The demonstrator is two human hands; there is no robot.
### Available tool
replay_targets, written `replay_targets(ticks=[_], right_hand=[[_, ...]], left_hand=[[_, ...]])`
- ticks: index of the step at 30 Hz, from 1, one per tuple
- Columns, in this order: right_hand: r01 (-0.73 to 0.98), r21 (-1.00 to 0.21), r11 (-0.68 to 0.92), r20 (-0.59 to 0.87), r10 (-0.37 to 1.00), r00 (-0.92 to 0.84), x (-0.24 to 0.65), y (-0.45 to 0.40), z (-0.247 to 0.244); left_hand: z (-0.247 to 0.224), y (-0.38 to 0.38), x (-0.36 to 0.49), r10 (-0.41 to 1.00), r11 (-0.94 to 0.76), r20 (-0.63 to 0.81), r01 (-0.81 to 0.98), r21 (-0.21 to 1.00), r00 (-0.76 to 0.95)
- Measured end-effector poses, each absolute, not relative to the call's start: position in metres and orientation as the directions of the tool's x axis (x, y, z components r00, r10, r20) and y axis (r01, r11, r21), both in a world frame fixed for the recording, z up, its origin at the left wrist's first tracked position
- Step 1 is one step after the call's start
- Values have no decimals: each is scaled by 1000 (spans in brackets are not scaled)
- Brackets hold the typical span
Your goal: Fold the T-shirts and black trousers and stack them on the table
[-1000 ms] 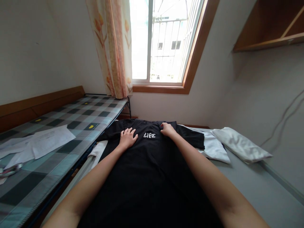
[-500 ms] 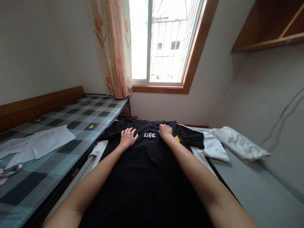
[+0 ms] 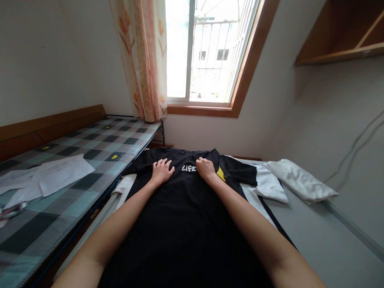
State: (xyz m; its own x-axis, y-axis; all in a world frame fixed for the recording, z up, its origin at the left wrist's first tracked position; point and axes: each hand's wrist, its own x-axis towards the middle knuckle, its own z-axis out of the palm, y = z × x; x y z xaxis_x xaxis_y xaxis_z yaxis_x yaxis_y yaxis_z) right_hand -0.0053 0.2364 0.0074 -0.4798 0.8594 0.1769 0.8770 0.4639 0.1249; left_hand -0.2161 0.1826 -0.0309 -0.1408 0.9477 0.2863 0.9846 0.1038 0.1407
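Note:
A black T-shirt (image 3: 189,216) with white lettering lies spread before me, its sleeves out to both sides. My left hand (image 3: 162,171) rests flat on its upper left part, fingers spread. To the right of the lettering, my right hand (image 3: 205,167) is closed on the fabric, which bunches beside the fist. A yellow patch (image 3: 221,174) shows by the right wrist. White cloth (image 3: 271,185) lies partly under the shirt and sticks out past the right sleeve. A folded white cloth (image 3: 301,181) lies farther right.
On the left stands a bed with a checked mattress (image 3: 90,148), with white papers (image 3: 64,174) on it. A flowered curtain (image 3: 148,60) hangs beside the barred window (image 3: 213,60). A wooden shelf (image 3: 342,56) juts out at the upper right. Grey surface (image 3: 318,228) extends along the right wall.
My right hand has moved a little left with the pinched fabric, partly covering the lettering. More of the yellow patch shows. My left hand stays in place.

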Motion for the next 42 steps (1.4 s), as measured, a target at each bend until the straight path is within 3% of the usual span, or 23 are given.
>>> replay_targets(ticks=[7, 12, 18, 27, 33, 38, 42], right_hand=[[883, 119, 454, 169, 867, -469, 0, 224, 6], [935, 109, 337, 236, 905, -353, 8, 215, 3], [855, 164, 492, 200, 832, -517, 14, 211, 6], [841, 169, 514, 176, 824, -539, 24, 203, 7], [874, -19, 486, 280, 842, -462, 34, 201, 4], [873, -58, 484, 334, 834, -440, 52, 200, -3], [822, -169, 543, 374, 807, -457, 66, 199, -8]], left_hand=[[-29, 182, -216, 952, 109, 271, 984, 139, -144], [-31, 183, -216, 950, 106, 277, 984, 144, -143], [-31, 182, -216, 949, 103, 281, 984, 144, -140], [-29, 181, -216, 953, 105, 269, 984, 142, -140], [-30, 182, -217, 955, 108, 261, 984, 142, -143], [-28, 180, -216, 948, 59, 299, 983, 175, -110], [-26, 179, -212, 941, -4, 333, 982, 187, -60]])
